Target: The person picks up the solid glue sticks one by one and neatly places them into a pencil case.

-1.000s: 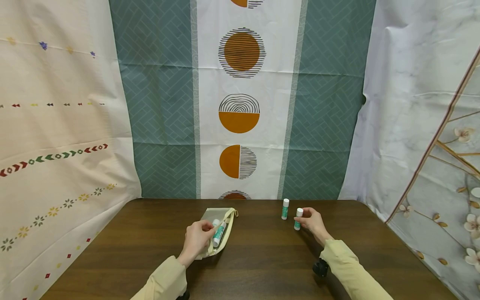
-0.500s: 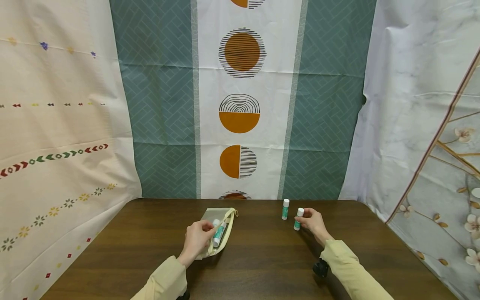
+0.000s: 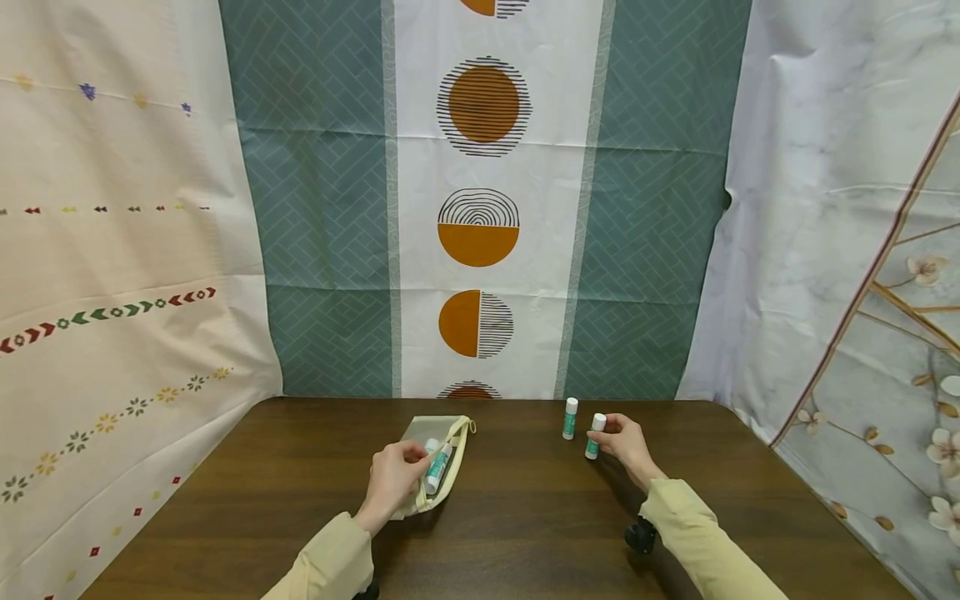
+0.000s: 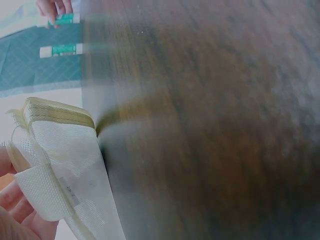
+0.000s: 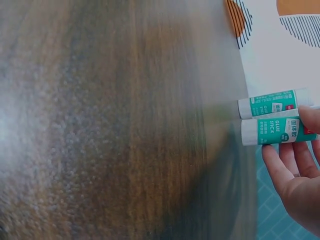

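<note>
My left hand (image 3: 393,482) grips the edge of a pale yellow mesh zip pouch (image 4: 70,150), whose mouth gapes to the right. Inside it lie white-and-green glue sticks (image 3: 438,472), at least two showing. My right hand (image 3: 628,450) pinches another glue stick (image 5: 272,131) between thumb and fingers near its white cap. That stick stands nearly upright at the table surface; whether its base touches the wood I cannot tell. Just behind and to its left, a further glue stick (image 3: 570,420) stands upright, held by neither hand.
The dark brown wooden table (image 3: 510,533) reaches back to a hanging green and white cloth (image 3: 487,275). Patterned cloths hang at the left and right sides. A small black device (image 3: 641,535) sits under the right wrist.
The right hand and its glue stick have shifted very slightly upward and left in the head view. The left hand and the pouch have stayed in place.
</note>
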A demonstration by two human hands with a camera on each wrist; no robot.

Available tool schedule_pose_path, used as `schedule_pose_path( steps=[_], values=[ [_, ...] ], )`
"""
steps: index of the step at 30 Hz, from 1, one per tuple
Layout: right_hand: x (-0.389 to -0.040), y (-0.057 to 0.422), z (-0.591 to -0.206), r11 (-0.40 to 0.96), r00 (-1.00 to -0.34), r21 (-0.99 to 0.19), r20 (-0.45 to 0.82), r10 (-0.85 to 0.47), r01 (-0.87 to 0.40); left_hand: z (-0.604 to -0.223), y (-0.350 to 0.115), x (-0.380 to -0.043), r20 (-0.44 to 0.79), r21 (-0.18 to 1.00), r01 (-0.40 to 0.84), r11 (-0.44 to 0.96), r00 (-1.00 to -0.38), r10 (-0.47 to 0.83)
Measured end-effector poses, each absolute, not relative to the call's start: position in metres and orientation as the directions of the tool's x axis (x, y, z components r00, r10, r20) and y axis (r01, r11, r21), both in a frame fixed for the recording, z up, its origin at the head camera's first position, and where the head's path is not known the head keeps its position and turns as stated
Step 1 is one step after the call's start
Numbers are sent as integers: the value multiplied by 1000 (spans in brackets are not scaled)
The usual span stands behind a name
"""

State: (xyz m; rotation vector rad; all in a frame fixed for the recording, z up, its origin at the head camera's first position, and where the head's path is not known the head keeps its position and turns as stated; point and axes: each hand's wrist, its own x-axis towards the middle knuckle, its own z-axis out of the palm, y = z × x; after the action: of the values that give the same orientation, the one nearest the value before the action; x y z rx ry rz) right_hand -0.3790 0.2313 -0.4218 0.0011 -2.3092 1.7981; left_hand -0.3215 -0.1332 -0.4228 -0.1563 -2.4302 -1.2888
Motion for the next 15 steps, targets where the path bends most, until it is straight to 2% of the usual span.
schedule_pose_path(
  steps=[15],
  values=[
    [-375,222,-416,230,-979,-962,173,107,-145,-423,-133,-321,390,769,277,577,-917,-80]
  ],
)
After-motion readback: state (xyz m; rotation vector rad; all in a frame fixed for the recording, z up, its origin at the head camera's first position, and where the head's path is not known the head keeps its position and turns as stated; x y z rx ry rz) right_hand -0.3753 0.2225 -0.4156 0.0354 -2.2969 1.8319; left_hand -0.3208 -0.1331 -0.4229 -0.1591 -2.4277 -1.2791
